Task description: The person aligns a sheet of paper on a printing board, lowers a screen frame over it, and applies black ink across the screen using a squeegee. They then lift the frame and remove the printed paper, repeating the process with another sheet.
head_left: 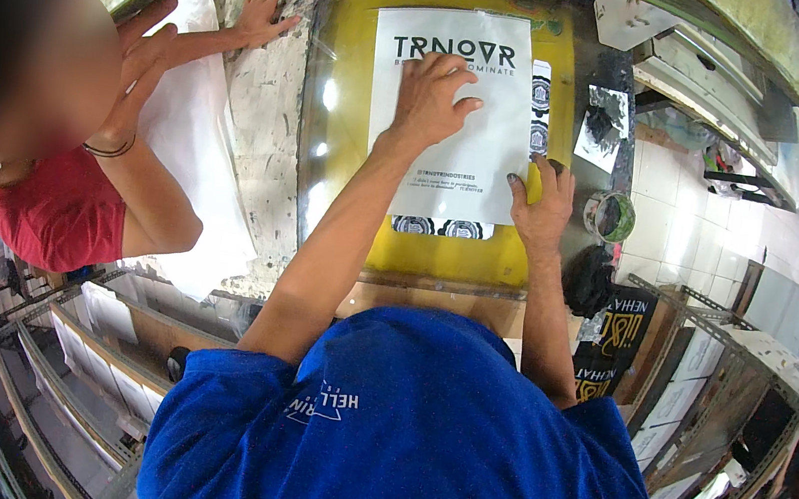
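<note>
A white sheet of paper (447,160) printed with black lettering lies over a yellow screen-printing mesh (325,199). Beneath it, a second sheet with round black emblems (468,230) shows along the right and lower edges. My left hand (432,97) is over the upper middle of the white sheet, fingers bent and spread, holding nothing. At the lower right edge of the sheet is my right hand (543,208), its thumb apart from the fingers and the fingertips near the yellow mesh. Whether it touches the paper edge I cannot tell.
A person in a red top (61,215) leans in at the left, one hand (264,15) on the table beside white sheets (210,194). To the right are a roll of tape (609,217), a black-smeared paper (603,125) and a black rag (589,280). Metal racks (713,321) stand lower right.
</note>
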Motion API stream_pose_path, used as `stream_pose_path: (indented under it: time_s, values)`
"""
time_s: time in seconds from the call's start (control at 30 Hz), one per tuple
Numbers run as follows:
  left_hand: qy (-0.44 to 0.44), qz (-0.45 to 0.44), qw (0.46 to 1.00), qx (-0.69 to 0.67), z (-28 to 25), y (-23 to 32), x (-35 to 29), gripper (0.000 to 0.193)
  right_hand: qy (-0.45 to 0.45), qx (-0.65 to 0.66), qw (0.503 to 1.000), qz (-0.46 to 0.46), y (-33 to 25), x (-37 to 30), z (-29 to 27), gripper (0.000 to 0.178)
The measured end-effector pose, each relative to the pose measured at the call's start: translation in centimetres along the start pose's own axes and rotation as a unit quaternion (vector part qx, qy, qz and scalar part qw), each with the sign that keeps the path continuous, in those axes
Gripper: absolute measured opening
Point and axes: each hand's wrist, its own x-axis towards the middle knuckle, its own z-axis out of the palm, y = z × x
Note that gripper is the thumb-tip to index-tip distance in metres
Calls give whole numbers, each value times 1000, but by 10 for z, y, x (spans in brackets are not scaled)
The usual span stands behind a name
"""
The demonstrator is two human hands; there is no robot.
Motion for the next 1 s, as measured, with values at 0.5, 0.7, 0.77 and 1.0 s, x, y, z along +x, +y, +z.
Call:
stream_pose_path:
  time_s: [0.5,0.7,0.77,1.0]
  values:
    - [-170,-73,982,31,22,14,31,80,-101,-132,976,-139,8,124,47,41]
    - [-186,-103,977,36,22,16,33,90,-58,-144,977,-149,17,154,56,41]
    - [-183,-111,976,34,23,19,35,89,-71,-108,980,-153,19,167,61,41]
    - [-214,-113,966,87,26,19,40,94,-183,-126,963,-155,34,206,55,48]
